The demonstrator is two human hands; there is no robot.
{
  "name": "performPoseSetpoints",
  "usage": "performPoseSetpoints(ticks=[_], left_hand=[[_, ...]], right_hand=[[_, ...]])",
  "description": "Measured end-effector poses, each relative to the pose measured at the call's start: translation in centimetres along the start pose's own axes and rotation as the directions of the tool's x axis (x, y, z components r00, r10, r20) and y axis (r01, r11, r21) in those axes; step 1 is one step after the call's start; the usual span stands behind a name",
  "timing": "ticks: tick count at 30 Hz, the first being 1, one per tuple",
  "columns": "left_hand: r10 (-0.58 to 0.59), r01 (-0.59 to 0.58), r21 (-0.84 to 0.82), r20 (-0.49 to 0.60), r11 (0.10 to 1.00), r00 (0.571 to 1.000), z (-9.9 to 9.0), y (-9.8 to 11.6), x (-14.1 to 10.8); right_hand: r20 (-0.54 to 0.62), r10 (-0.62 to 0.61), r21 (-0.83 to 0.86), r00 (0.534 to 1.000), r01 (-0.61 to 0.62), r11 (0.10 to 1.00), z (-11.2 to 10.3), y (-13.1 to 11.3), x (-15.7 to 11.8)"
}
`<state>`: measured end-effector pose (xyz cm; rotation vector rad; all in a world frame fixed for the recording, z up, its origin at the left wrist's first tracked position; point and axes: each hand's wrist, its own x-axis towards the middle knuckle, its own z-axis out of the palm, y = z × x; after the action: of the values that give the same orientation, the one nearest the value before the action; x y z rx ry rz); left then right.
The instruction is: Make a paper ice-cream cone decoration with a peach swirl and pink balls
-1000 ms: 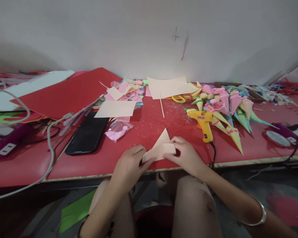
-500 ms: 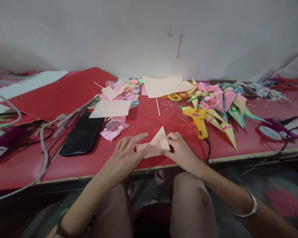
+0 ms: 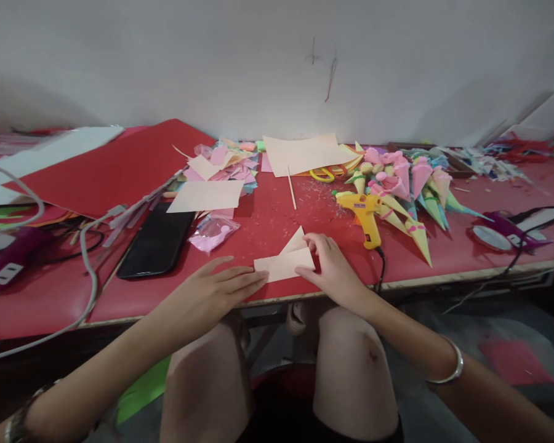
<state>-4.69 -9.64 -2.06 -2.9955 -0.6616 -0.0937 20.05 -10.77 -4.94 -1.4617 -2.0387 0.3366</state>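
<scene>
A cream sheet of paper (image 3: 285,266), partly folded, lies near the front edge of the red table, with a pointed flap standing out at its far side. My right hand (image 3: 331,264) pinches the paper's right end, thumb on the near side and fingers curled at the far corner. Stretched out flat, the fingers of my left hand (image 3: 224,284) touch the paper's lower left edge with their tips. To the right of the paper lies a yellow glue gun (image 3: 367,215) with a black cord.
Left of my hands lie a black phone (image 3: 154,243), a small plastic bag (image 3: 213,234) and paper scraps (image 3: 228,161). Beyond are a thin stick (image 3: 292,189), cream sheets (image 3: 300,154) and yellow-handled scissors (image 3: 322,175). Several decorated paper cones (image 3: 418,237) are piled at right. A white cable (image 3: 91,271) crosses the left side.
My left hand has moved left and down off the top of the paper, its fingers now straighter at the edge. My right hand still pinches the right end. The view has shifted slightly.
</scene>
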Motion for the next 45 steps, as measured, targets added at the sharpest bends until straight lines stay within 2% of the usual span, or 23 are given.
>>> performPoseSetpoints(ticks=[2, 4, 6, 9, 11, 16, 19, 26, 30, 34, 38, 42, 44, 45], left_hand=[[-0.017, 0.017, -0.028, 0.007, 0.999, 1.0, 0.0, -0.1, -0.1], [-0.03, 0.03, -0.047, 0.012, 0.998, 0.999, -0.1, 0.0, 0.0], [-0.031, 0.032, -0.066, 0.021, 0.997, 0.999, 0.0, 0.1, 0.1], [-0.047, 0.05, -0.082, 0.042, 0.995, 0.998, 0.2, 0.2, 0.0], [-0.07, 0.074, -0.074, 0.061, 0.995, 0.996, 0.3, 0.3, -0.1], [-0.071, 0.074, -0.075, 0.043, 0.994, 0.997, 0.4, 0.4, -0.2], [-0.061, 0.064, -0.104, 0.024, 0.993, 0.998, 0.2, 0.2, -0.3], [-0.012, 0.013, -0.188, 0.01, 0.982, 1.0, -0.5, -0.4, -0.1], [-0.001, 0.001, -0.154, -0.001, 0.988, 1.0, -0.1, -0.5, -0.4], [0.049, -0.056, -0.092, -0.083, 0.994, 0.995, 0.6, -0.6, -0.8], [0.055, -0.061, -0.058, -0.106, 0.996, 0.993, 0.8, -0.6, -0.9], [-0.014, 0.011, -0.08, -0.033, 0.997, 0.999, 0.4, -0.2, -0.7], [-0.026, 0.025, -0.084, -0.004, 0.996, 1.0, 0.2, 0.1, -0.7], [-0.028, 0.029, -0.086, 0.007, 0.996, 1.0, 0.1, 0.1, -0.7]], right_hand=[[-0.035, -0.029, -0.055, 0.999, 0.027, 0.998, -0.1, -0.1, -0.3], [-0.024, -0.109, -0.174, 0.994, 0.103, 0.979, -0.2, -0.3, -0.5], [0.077, -0.243, -0.274, 0.967, 0.255, 0.927, -0.5, -0.5, -0.5], [0.265, -0.412, -0.285, 0.872, 0.479, 0.83, -0.8, -0.7, -0.2], [0.318, -0.452, -0.27, 0.834, 0.536, 0.8, -0.9, -0.7, 0.0], [0.39, -0.468, -0.267, 0.793, 0.584, 0.767, -1.4, -0.1, -0.3], [0.41, -0.439, -0.272, 0.799, 0.567, 0.777, -2.1, 0.5, -1.0], [0.369, -0.394, -0.268, 0.842, 0.502, 0.822, -3.6, 1.9, -2.0], [0.359, -0.348, -0.302, 0.866, 0.461, 0.834, -4.7, 3.0, -2.7], [0.375, -0.31, -0.311, 0.874, 0.433, 0.846, -5.2, 3.7, -3.4], [0.343, -0.275, -0.25, 0.898, 0.37, 0.895, -5.1, 3.2, -3.3], [0.199, -0.195, -0.115, 0.96, 0.221, 0.968, -5.0, 1.7, -1.9], [0.189, -0.195, -0.03, 0.962, 0.204, 0.979, -4.8, 0.9, -0.9], [0.225, -0.213, -0.001, 0.951, 0.218, 0.976, -4.5, 0.5, -0.5]])
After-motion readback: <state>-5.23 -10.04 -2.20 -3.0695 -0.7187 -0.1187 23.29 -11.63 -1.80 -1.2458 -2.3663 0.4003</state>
